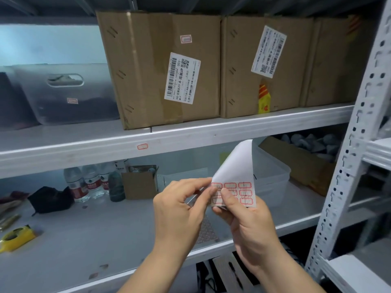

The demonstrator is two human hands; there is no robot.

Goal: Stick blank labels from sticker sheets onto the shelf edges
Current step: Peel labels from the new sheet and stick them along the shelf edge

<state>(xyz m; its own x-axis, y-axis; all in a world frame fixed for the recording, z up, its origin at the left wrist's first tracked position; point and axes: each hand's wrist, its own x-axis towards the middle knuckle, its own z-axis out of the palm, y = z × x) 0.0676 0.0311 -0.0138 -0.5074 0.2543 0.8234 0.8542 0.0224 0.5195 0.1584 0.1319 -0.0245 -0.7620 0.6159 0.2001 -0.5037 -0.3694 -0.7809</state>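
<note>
A white sticker sheet with red-bordered labels is folded over in front of the lower shelf. My right hand grips its lower part, thumb on the labels. My left hand pinches at a label on the sheet's left edge with thumb and forefinger. One red-bordered label is stuck on the grey upper shelf edge. Another sticker sheet lies flat on the lower shelf, partly hidden behind my hands.
Two cardboard boxes and a grey bin stand on the upper shelf. Water bottles, a small open box, a black pouch, a clear tub and a yellow tape dispenser sit below. A perforated upright stands at right.
</note>
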